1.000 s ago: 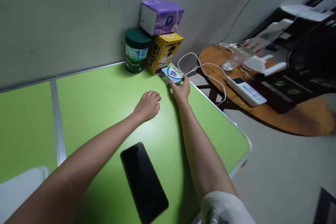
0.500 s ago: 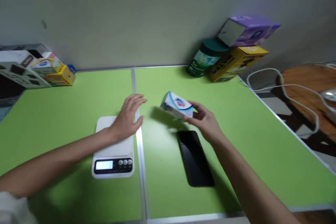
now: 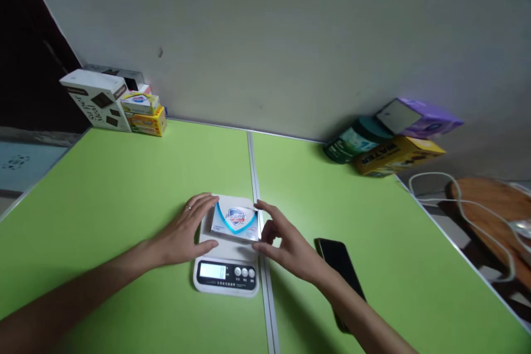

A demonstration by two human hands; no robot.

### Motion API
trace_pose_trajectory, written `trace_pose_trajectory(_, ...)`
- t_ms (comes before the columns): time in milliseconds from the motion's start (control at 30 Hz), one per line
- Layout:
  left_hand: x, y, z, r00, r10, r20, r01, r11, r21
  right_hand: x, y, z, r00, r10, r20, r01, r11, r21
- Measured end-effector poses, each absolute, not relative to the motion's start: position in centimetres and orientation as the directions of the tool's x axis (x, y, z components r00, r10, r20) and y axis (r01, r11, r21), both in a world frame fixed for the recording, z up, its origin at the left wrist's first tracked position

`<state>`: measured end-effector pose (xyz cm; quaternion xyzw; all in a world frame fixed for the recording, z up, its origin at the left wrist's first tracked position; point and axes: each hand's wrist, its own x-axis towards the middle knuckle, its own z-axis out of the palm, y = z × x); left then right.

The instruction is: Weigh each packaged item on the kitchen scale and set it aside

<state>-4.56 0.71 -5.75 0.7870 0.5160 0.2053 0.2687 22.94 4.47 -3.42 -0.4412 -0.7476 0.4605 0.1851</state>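
Observation:
A white soap box [image 3: 235,221] with a blue band and a shield logo is over the platform of a white kitchen scale [image 3: 226,287]. My right hand [image 3: 286,243] grips the box's right end between thumb and fingers. At the box's left end, my left hand [image 3: 185,232] is open, its fingertips by the upper corner and its thumb apart below. The scale's lit display [image 3: 213,271] seems to read 0. Whether the box rests fully on the platform I cannot tell.
A black phone [image 3: 340,265] lies partly under my right forearm. At the back right stand a green tub [image 3: 352,141], a yellow box [image 3: 398,156] and a purple tissue pack [image 3: 423,117]. Several boxes, including a white carton [image 3: 102,100], stand back left. A metal seam [image 3: 251,160] crosses the green table.
My right hand has carried the soap box from beside the yellow box leftward to the scale. My left hand has moved to the scale's left side. The view has turned left.

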Motion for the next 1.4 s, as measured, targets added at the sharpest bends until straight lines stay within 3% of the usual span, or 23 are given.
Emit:
trace_pose_trajectory(133, -4.0, 1.6, -6.0, 0.377, 0.924, 0.059, 0.683, -0.32, 0.657, 24.5, 4.5, -2.8, -0.514, 0.856, -0.063, 0.552, 0.274, -0.788)
trace_pose_trajectory(333, -3.3, 2.3, -6.0, 0.402, 0.914, 0.056, 0.649, -0.328, 0.686, 23.2, 4.3, -4.3, -0.604, 0.796, -0.042, 0.561, 0.387, -0.732)
trace_pose_trajectory(500, -5.3, 2.4, -5.6, 0.362, 0.929, 0.08, 0.606, -0.3, 0.737, 20.8, 5.9, -4.7, -0.636, 0.771, -0.027, 0.507, 0.392, -0.767)
trace_pose_trajectory(567, -6.9, 2.9, -5.6, 0.315, 0.938, 0.145, 0.575, -0.31, 0.757, 19.2, 7.2, -4.5, -0.647, 0.762, 0.0, 0.472, 0.401, -0.785)
trace_pose_trajectory(667, -9.7, 4.4, -5.9, 0.183, 0.917, 0.354, 0.556, -0.394, 0.732, 15.4, 10.0, -3.8, -0.652, 0.752, 0.102, 0.411, 0.463, -0.786)
trace_pose_trajectory(767, -13.0, 7.1, -6.7, -0.006, 0.815, 0.58, 0.649, -0.438, 0.622, 10.2, 14.0, -2.7, -0.602, 0.779, 0.178, 0.364, 0.466, -0.806)
trace_pose_trajectory(833, -15.3, 9.2, -7.7, -0.087, 0.76, 0.645, 0.745, -0.38, 0.548, 6.6, 17.2, -2.0, -0.562, 0.811, 0.166, 0.334, 0.406, -0.851)
trace_pose_trajectory(933, -18.8, 12.3, -9.9, -0.192, 0.761, 0.62, 0.838, -0.202, 0.507, 1.7, 22.0, -1.4, -0.543, 0.83, 0.127, 0.286, 0.325, -0.902)
trace_pose_trajectory(1067, -21.6, 15.5, -12.6, -0.282, 0.767, 0.577, 0.871, -0.047, 0.489, -3.3, 26.7, -1.0, -0.535, 0.825, 0.182, 0.298, 0.386, -0.873)
trace_pose_trajectory(1400, -21.5, 20.1, -13.1, -0.237, 0.762, 0.603, 0.909, -0.046, 0.415, -10.1, 31.6, -1.4, -0.626, 0.694, 0.357, 0.341, 0.654, -0.675)
